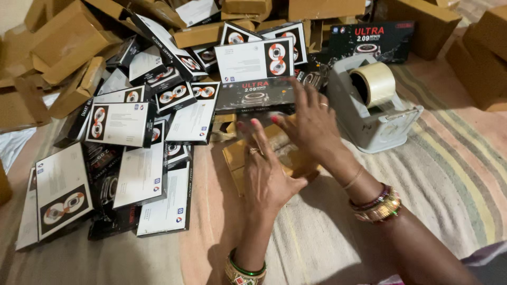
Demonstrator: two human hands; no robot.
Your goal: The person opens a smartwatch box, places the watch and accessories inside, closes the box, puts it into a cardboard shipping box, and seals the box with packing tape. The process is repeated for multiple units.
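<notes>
Head view: the left hand [266,174] and right hand [311,124] lie flat, fingers spread, gripping nothing, on a brown cardboard carton [240,158]. Even pressure likely keeps it flat; the tape dispenser [372,105] sits at two o'clock.

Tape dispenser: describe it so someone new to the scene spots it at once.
On the striped cloth, look just beyond the right hand. The tape dispenser sits there: a grey block holding a roll of clear tape, the only non-box item among the cartons.
</notes>
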